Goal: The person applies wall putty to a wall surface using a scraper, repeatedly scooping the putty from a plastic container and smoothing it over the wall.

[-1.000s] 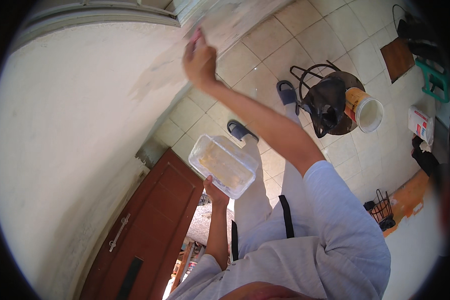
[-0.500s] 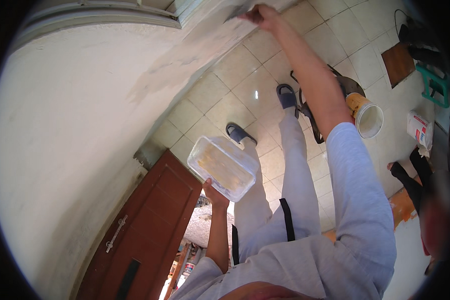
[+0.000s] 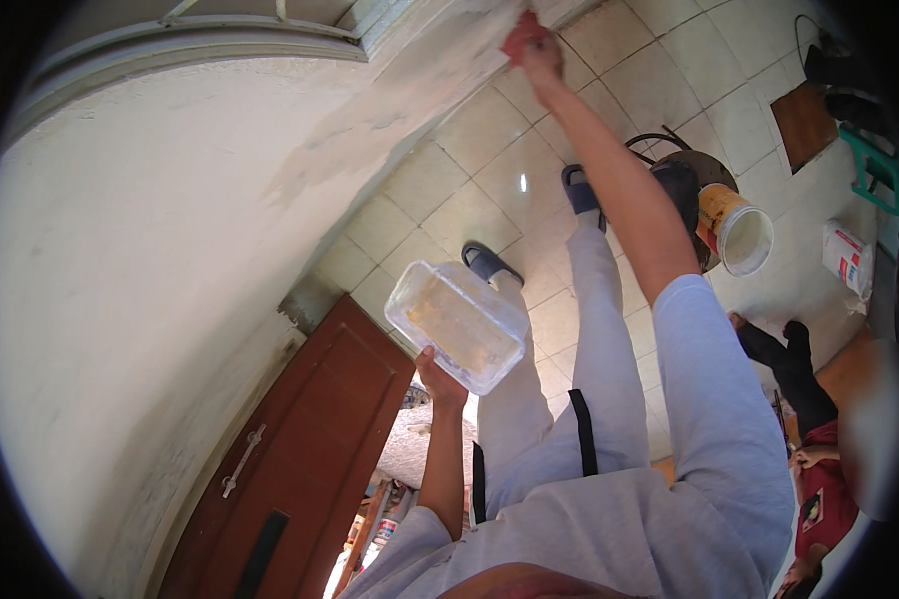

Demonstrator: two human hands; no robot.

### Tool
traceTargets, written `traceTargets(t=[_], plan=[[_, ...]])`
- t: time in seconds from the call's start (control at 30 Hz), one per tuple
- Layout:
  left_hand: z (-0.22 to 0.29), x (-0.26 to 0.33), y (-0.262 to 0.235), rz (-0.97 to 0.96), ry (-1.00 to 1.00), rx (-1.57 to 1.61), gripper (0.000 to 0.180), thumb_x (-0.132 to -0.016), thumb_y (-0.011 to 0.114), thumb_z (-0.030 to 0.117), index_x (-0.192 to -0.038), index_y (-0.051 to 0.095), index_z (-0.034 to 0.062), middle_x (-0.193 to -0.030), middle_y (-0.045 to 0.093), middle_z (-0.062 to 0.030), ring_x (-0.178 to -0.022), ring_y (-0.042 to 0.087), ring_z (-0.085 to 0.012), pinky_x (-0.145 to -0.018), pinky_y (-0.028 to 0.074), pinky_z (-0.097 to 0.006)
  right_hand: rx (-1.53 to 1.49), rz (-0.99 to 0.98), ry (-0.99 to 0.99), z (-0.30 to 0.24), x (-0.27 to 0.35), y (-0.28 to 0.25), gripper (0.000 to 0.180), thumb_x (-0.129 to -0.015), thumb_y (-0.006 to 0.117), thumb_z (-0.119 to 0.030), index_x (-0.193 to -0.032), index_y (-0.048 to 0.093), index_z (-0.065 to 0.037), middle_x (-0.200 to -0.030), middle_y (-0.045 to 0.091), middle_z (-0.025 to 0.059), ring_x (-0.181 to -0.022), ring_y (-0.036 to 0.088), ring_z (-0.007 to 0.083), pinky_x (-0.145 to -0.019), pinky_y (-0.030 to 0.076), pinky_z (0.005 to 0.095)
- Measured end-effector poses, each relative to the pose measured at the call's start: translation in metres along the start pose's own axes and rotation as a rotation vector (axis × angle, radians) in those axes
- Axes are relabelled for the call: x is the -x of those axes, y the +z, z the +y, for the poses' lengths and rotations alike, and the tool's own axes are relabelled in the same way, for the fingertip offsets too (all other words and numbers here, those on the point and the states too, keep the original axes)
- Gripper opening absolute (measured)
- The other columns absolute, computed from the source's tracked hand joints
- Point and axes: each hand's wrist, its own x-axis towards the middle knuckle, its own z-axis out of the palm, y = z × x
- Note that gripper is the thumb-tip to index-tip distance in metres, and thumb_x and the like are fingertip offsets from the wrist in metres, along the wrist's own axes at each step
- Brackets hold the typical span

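Note:
My left hand [image 3: 442, 377] grips the lower rim of a translucent plastic tub [image 3: 461, 329], thumb over its edge. Whitish and yellowish residue lines the tub, which is tilted toward me. At the end of my outstretched arm, my right hand [image 3: 543, 58] is closed around a red flat putty scraper [image 3: 525, 38], blurred by motion. The scraper is close to the lower part of the pale wall [image 3: 170, 190]; whether it touches cannot be made out. A darker, damp-looking patch [image 3: 345, 135] of coating spreads along the wall near it.
A brown door [image 3: 300, 429] stands at lower left, a window frame [image 3: 200, 40] above. On the tiled floor [image 3: 499, 150] are a yellow-white bucket [image 3: 739, 232], a white bag [image 3: 849, 262] and a green stool [image 3: 872, 170]. Another person [image 3: 819, 479] in red is at the right.
My right hand has turned and shifted slightly right and down from the wall, showing the scraper's red face. The tub moved slightly right in view. More of the other person shows.

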Motion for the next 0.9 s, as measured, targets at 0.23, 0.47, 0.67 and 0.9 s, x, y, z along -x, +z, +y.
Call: traceTargets(t=[0.23, 0.47, 0.67, 0.9], plan=[[0.003, 0.01, -0.011, -0.008, 0.027, 0.027, 0.085, -0.078, 0.07, 0.042, -0.149, 0.04, 0.0054, -0.137, 0.054, -0.0102, -0.127, 0.053, -0.0298, -0.107, 0.045, -0.044, 0.121, -0.194, -0.337, -0.144, 0.184, 0.096, 0.022, -0.101, 0.054, -0.02, -0.095, 0.063, -0.001, -0.074, 0.067, 0.0227, -0.069, 0.069, 0.0412, -0.066, 0.054, 0.0472], [-0.001, 0.01, -0.009, 0.009, 0.007, 0.048, 0.079, -0.081, 0.068, 0.041, -0.147, 0.042, 0.0055, -0.135, 0.056, -0.0095, -0.125, 0.054, -0.0292, -0.106, 0.045, -0.044, 0.059, -0.067, -0.134, -0.104, 0.2, 0.027, 0.027, -0.102, 0.059, -0.024, -0.102, 0.069, 0.001, -0.08, 0.072, 0.0126, -0.072, 0.068, 0.0195, -0.067, 0.052, 0.0358], [-0.003, 0.013, -0.016, -0.029, -0.009, 0.06, 0.079, -0.081, 0.068, 0.042, -0.146, 0.043, 0.0056, -0.135, 0.056, -0.0093, -0.125, 0.054, -0.0289, -0.106, 0.045, -0.043, 0.163, 0.25, -0.165, -0.036, 0.076, 0.021, 0.025, -0.102, 0.057, -0.024, -0.106, 0.07, -0.003, -0.086, 0.074, 0.0114, -0.077, 0.068, 0.0223, -0.074, 0.053, 0.0384], [-0.004, 0.024, -0.041, 0.02, 0.023, 0.056, 0.08, -0.08, 0.068, 0.042, -0.146, 0.044, 0.0058, -0.136, 0.056, -0.0094, -0.126, 0.054, -0.0289, -0.105, 0.045, -0.043, 0.116, -0.082, -0.242, -0.13, 0.223, 0.112, 0.04, -0.102, 0.052, -0.021, -0.133, 0.062, 0.003, -0.09, 0.072, 0.0232, -0.073, 0.072, 0.0332, -0.069, 0.057, 0.0382]])
